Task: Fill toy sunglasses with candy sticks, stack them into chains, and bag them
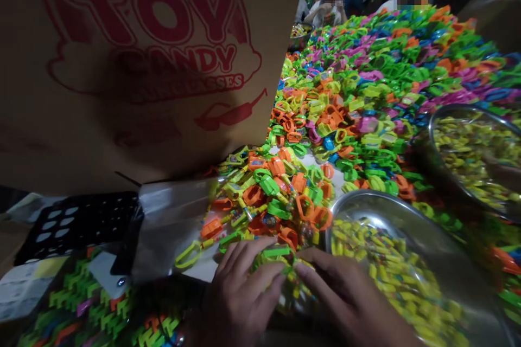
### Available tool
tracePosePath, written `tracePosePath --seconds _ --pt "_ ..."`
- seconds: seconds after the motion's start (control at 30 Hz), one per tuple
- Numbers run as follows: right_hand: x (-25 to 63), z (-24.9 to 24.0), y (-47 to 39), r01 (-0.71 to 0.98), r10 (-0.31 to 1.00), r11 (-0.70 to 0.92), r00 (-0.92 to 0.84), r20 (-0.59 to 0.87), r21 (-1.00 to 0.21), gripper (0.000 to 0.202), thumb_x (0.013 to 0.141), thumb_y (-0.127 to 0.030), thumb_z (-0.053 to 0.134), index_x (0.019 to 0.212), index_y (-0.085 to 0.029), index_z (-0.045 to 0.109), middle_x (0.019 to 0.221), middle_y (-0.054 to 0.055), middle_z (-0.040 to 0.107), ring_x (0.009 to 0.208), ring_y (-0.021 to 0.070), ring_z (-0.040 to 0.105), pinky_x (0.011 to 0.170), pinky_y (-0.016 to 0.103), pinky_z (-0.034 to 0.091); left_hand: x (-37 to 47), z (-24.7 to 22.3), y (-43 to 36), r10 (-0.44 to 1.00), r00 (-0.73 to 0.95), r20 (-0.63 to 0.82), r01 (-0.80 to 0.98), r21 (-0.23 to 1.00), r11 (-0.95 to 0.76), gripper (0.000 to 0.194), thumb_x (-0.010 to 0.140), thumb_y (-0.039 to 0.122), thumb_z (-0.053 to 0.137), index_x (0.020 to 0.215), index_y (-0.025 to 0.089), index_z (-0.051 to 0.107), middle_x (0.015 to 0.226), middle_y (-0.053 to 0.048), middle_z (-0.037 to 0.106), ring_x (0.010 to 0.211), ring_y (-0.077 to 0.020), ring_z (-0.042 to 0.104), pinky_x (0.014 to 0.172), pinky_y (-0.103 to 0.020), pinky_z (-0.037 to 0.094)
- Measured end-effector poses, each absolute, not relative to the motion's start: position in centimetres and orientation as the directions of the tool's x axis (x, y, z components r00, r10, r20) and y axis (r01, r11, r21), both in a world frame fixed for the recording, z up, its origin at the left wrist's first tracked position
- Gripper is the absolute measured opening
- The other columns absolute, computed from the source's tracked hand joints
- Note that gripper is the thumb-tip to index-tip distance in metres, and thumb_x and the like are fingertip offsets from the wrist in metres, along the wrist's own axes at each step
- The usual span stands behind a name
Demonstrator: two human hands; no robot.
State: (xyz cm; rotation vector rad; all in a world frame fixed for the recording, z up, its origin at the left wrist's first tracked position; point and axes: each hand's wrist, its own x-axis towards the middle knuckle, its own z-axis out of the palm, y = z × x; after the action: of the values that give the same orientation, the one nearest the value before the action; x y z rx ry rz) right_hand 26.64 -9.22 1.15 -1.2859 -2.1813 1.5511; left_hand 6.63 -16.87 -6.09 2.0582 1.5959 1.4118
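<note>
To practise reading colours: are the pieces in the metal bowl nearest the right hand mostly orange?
No, the metal bowl nearest the right hand holds mostly yellow pieces.

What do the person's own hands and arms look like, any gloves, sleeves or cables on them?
Both the left hand and the right hand are ungloved, with five-fingered human shapes. I can see no rings, cables or markings on them. No sleeve shows either, though the dark lower edge could hide one on the left.
</note>
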Motion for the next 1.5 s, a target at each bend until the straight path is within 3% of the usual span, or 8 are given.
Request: tracePosePath --seconds 0.23,0.4,0.7,0.9,1.03,1.2,1.37,1.5 --pt "24.9 3.0 -8.4 0.603 0.685 0.489 -0.713 -0.151 -0.630 0.017 0.108 -0.029 0.055 0.107 -0.026 0.072 0.114 0.007 0.077 0.102 0.0227 0.075 0.090 0.033 0.063 5.8 -6.7 -17.3 0.847 -0.027 0.532 0.672 0.637 -0.379 0.017 0.102 0.010 0.062 0.109 0.023 0.071 0.132 -0.010 0.073 0.117 -0.0249 0.066 0.100 -0.043 0.055" --pt "24.6 3.4 -7.1 0.608 0.657 0.563 -0.740 -0.143 -0.561 0.021 0.108 -0.027 0.051 0.094 -0.025 0.067 0.093 0.004 0.075 0.079 0.0185 0.073 0.069 0.028 0.059 3.0 -7.1 -19.4 0.844 -0.103 0.527 0.740 0.607 -0.289 0.024 0.106 0.018 0.061 0.127 0.026 0.069 0.146 -0.011 0.066 0.133 -0.0248 0.062 0.113 -0.043 0.051" --pt "23.0 0.6 -4.6 0.750 0.763 0.603 -0.642 -0.078 -0.274 0.028 0.110 -0.043 0.049 0.091 -0.025 0.059 0.067 -0.001 0.066 0.052 0.0167 0.059 0.053 0.028 0.030 -6.7 -11.8 -23.6 0.906 -0.164 0.390 0.966 0.250 0.068 0.052 0.107 0.053 0.057 0.152 0.026 0.059 0.136 -0.012 0.076 0.116 -0.0302 0.075 0.102 -0.043 0.060" --pt "17.4 -0.3 -4.4 0.832 0.818 0.555 -0.549 -0.174 -0.015 0.019 0.111 -0.036 0.050 0.105 -0.023 0.064 0.074 0.006 0.075 0.064 0.0246 0.072 0.055 0.031 0.019 -6.7 -12.8 -24.3 0.950 0.028 0.310 0.994 0.096 -0.060 0.040 0.107 0.014 0.043 0.125 0.030 0.075 0.130 -0.005 0.078 0.118 -0.0271 0.075 0.104 -0.042 0.060" --pt "16.5 -1.0 -4.8 0.827 0.807 0.558 -0.525 -0.272 0.061 0.021 0.113 -0.028 0.046 0.106 -0.020 0.065 0.081 0.011 0.078 0.074 0.0299 0.078 0.056 0.033 0.016 -6.7 -12.7 -24.2 0.963 -0.082 0.255 0.987 0.156 0.042 0.040 0.108 0.024 0.054 0.146 0.029 0.065 0.135 -0.005 0.078 0.117 -0.0270 0.077 0.096 -0.039 0.063" --pt "17.5 -2.1 -5.6 0.781 0.777 0.620 -0.600 -0.191 0.072 0.017 0.109 -0.026 0.050 0.106 -0.021 0.066 0.071 0.008 0.074 0.062 0.0267 0.074 0.053 0.033 0.015 -6.8 -12.7 -24.0 0.965 -0.035 0.258 0.989 0.150 -0.004 0.047 0.107 0.028 0.060 0.154 0.030 0.059 0.137 -0.004 0.078 0.113 -0.0246 0.078 0.094 -0.036 0.065" --pt "20.5 -0.8 -7.0 0.789 0.793 0.591 -0.606 -0.057 -0.167 0.044 0.114 -0.049 0.038 0.096 -0.026 0.071 0.062 0.001 0.072 0.051 0.0228 0.070 0.049 0.030 0.025 -6.6 -12.5 -23.3 0.952 -0.010 0.305 0.971 0.232 -0.064 0.043 0.111 0.020 0.048 0.148 0.029 0.066 0.140 -0.005 0.077 0.126 -0.0226 0.074 0.110 -0.037 0.060" --pt "26.1 0.0 -7.8 0.850 0.888 0.455 -0.457 0.055 -0.266 0.051 0.113 -0.061 0.039 0.102 -0.030 0.078 0.075 0.003 0.080 0.057 0.0230 0.075 0.051 0.029 0.042 -8.0 -12.4 -23.2 0.934 -0.013 0.357 0.969 0.234 -0.076 0.038 0.112 0.035 0.053 0.146 0.028 0.068 0.134 -0.006 0.080 0.114 -0.0224 0.079 0.100 -0.034 0.065"
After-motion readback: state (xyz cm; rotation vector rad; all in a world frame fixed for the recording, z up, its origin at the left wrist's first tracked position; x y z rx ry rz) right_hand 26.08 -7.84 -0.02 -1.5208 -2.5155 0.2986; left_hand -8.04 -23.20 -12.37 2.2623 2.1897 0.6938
